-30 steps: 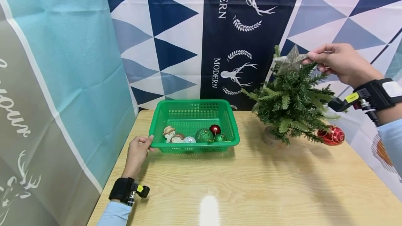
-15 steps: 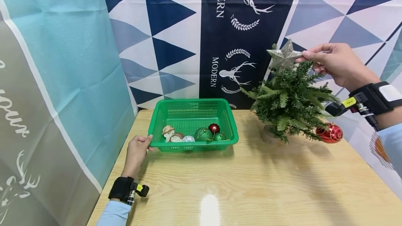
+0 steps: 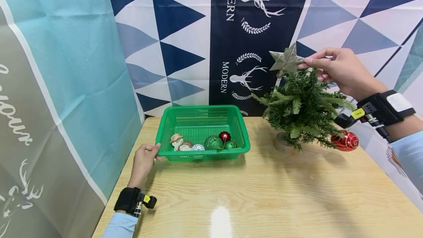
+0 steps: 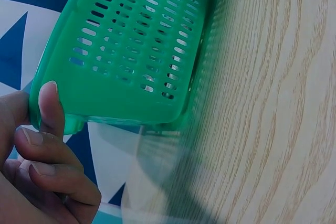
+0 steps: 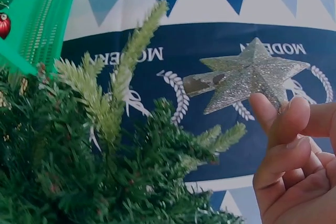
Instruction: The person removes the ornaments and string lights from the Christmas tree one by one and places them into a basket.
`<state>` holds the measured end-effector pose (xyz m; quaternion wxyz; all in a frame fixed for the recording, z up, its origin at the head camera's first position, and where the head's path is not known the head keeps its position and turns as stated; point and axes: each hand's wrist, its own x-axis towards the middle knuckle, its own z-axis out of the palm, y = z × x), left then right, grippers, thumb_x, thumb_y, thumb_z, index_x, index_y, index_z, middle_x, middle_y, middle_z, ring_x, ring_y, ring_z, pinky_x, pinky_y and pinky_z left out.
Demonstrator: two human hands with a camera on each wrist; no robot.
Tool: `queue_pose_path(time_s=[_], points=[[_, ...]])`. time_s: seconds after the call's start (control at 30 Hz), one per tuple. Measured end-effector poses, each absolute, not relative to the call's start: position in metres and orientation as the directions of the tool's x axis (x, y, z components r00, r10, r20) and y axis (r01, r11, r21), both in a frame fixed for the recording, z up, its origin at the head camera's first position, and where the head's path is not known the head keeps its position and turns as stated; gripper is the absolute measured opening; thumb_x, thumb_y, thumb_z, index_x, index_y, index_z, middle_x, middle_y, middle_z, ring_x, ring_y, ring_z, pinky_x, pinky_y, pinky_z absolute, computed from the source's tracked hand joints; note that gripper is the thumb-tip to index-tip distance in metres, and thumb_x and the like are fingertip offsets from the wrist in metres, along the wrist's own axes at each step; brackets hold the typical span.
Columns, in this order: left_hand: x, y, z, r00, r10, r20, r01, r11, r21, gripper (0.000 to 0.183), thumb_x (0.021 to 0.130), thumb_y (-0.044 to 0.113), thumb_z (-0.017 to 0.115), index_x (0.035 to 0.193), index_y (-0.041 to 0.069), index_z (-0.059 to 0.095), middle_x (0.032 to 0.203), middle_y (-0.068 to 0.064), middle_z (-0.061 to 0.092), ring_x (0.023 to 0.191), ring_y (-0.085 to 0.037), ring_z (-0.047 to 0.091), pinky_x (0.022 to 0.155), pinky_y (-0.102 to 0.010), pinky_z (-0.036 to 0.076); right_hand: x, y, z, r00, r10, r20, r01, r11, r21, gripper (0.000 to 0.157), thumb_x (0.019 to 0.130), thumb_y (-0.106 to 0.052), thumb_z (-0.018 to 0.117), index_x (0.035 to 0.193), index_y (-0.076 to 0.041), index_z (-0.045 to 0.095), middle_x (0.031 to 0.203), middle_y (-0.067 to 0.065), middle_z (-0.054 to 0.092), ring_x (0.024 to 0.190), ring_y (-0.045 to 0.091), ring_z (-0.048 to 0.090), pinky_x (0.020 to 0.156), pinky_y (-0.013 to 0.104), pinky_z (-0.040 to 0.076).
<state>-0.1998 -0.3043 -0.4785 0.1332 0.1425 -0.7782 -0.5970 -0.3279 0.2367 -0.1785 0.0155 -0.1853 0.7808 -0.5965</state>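
A glittery silver star tree topper (image 3: 286, 60) is pinched by one point between the thumb and fingers of my right hand (image 3: 340, 67). It overlaps the top of a small artificial Christmas tree (image 3: 302, 109) in the head view. From the right wrist, the star's short tube (image 5: 198, 84) shows, pointing away from the hand, and the star appears apart from the branches. My left hand (image 3: 143, 162) grips the front left corner of a green plastic basket (image 3: 205, 153), its thumb and index finger on either side of the rim (image 4: 35, 95).
Inside the basket lie a snowman ornament (image 3: 177, 141), a silvery ball (image 3: 198, 147), green balls (image 3: 213, 142) and a dark red one (image 3: 225, 136). A red ball (image 3: 345, 141) hangs low on the tree's right. Patterned cloth (image 3: 185, 47) stands behind the wooden table (image 3: 264, 194).
My right hand has carried the star leftward across the treetop, and the star has turned to face the head camera more. The left hand keeps its hold on the basket.
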Motion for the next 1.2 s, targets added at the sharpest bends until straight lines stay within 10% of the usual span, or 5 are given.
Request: queue_pose_path(time_s=[1.2], points=[[-0.201, -0.304, -0.478, -0.921, -0.387, 0.036, -0.067, 0.251, 0.966, 0.035, 0.105, 0.038, 0.062, 0.103, 0.004, 0.055, 0.073, -0.012, 0.071, 0.063, -0.034, 0.053, 0.058, -0.031, 0.036, -0.315, 0.182, -0.204, -0.912, -0.364, 0.19, -0.33, 0.377, -0.865, 0.034, 0.102, -0.033, 0.067, 0.116, -0.003, 0.06, 0.107, 0.001, 0.078, 0.053, 0.015, 0.046, 0.05, 0.031, 0.037]])
